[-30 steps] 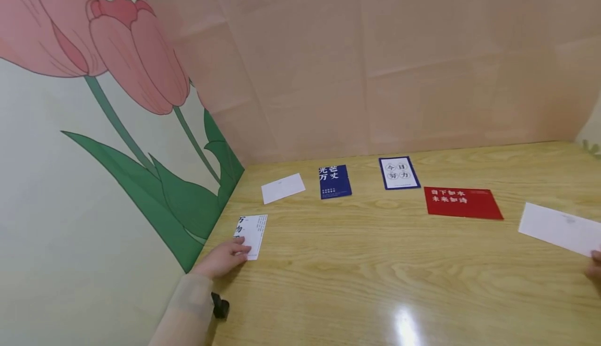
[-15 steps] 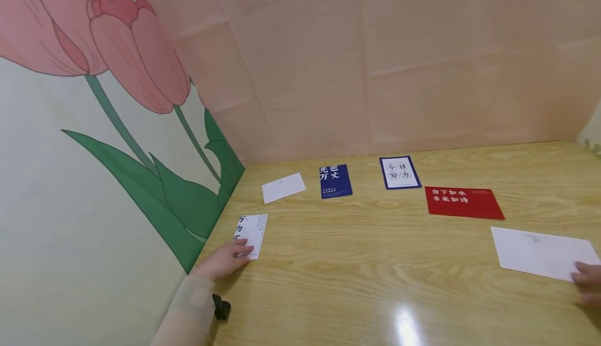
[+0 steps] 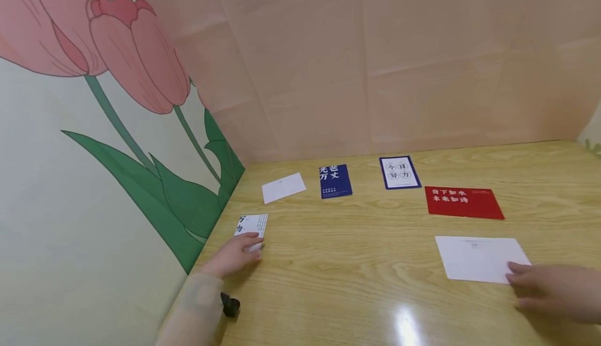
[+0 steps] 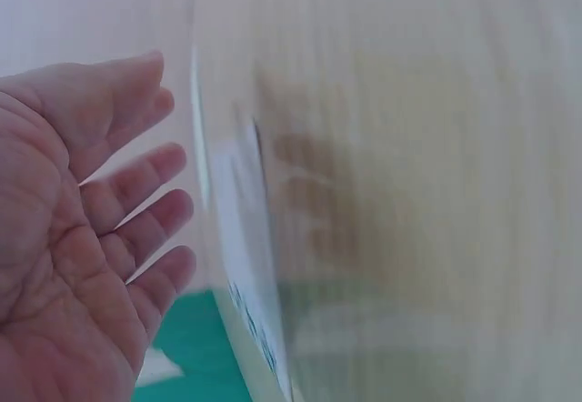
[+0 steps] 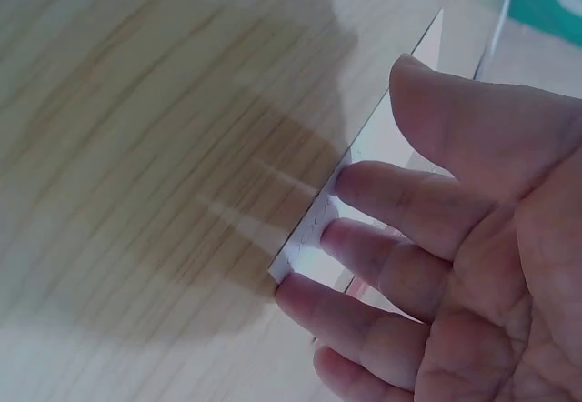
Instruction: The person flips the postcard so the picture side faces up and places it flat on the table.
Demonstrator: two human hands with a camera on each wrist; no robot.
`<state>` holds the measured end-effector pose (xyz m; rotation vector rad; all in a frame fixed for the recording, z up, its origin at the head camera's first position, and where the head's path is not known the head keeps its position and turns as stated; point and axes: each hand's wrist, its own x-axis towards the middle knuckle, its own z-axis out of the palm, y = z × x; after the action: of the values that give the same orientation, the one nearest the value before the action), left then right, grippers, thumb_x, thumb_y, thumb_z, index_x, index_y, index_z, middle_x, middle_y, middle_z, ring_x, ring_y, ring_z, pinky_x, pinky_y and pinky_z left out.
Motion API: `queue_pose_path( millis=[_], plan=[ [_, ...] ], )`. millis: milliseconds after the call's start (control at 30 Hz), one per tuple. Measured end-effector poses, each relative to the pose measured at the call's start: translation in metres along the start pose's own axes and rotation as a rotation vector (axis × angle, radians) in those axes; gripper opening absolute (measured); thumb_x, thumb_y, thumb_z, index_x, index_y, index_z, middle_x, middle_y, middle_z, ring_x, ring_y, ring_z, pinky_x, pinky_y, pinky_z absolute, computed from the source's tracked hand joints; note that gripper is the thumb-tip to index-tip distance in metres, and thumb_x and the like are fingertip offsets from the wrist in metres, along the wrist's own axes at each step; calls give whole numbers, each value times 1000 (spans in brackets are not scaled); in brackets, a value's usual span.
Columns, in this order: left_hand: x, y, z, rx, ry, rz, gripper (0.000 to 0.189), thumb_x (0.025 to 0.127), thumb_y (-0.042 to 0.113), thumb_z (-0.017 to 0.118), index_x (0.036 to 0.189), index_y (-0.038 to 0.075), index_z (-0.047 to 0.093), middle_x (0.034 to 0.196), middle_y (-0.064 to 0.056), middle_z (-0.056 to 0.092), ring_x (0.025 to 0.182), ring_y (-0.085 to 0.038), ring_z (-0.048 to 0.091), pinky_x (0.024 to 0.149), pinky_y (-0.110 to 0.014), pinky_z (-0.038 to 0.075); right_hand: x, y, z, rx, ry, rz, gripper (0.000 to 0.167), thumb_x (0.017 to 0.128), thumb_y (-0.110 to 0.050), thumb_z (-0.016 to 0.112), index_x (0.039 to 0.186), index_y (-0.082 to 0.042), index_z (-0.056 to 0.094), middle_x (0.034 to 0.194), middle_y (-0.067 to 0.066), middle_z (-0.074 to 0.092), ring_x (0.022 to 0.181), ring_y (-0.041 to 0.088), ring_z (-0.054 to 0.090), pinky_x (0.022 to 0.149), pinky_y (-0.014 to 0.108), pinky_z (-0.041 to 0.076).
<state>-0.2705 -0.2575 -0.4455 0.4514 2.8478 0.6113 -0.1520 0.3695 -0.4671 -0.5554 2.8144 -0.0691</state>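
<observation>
My left hand (image 3: 236,256) is low over a white card (image 3: 253,223) with black Chinese lettering at the left side of the table, hiding its near part in the head view. In the left wrist view its loosely bent fingers stand apart with nothing between them, and the card (image 4: 244,225) lies beyond. At the right, a blank-looking white card (image 3: 479,260) with a faint small mark lies near the front. My right hand (image 3: 554,289) reaches its right end. Seen from the right wrist, extended fingertips touch that card (image 5: 314,229) along its edge; the thumb stands apart from the fingers.
Along the back of the wooden table (image 3: 357,262) lie a white card (image 3: 284,187), a dark blue card (image 3: 335,181) and a blue-bordered white card (image 3: 400,173). A red card (image 3: 464,202) lies behind the right-hand card. A tulip-printed wall (image 3: 94,205) bounds the left side.
My right hand has come in from the right edge, bringing the white card leftward and nearer. My left hand has shifted slightly right and now covers more of its card's lower half.
</observation>
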Motion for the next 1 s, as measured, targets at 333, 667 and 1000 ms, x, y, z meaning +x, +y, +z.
queue_pose_path(
  millis=[333, 667, 1000],
  plan=[
    [24, 59, 16, -120, -73, 81, 45, 95, 33, 60, 137, 16, 55, 145, -5, 45, 136, -29, 35, 110, -49, 27, 34, -60, -26, 34, 43, -44, 57, 78, -54, 70, 116, -13, 71, 123, 11, 64, 108, 38, 61, 87, 60, 45],
    [57, 110, 49, -72, -160, 179, 46, 94, 38, 61, 136, 19, 56, 141, 1, 50, 134, -22, 39, 111, -41, 29, 66, -103, -41, 62, 56, -92, 49, 78, -48, 73, 114, -14, 72, 122, 10, 65, 108, 39, 60, 90, 61, 43],
    [79, 153, 74, 33, -163, 262, 46, 92, 42, 62, 132, 18, 59, 132, 6, 57, 127, -13, 47, 107, -29, 33, 81, -125, -49, 88, 32, -86, 48, 77, -43, 76, 114, -12, 72, 120, 11, 66, 110, 38, 60, 92, 59, 43]
  ],
)
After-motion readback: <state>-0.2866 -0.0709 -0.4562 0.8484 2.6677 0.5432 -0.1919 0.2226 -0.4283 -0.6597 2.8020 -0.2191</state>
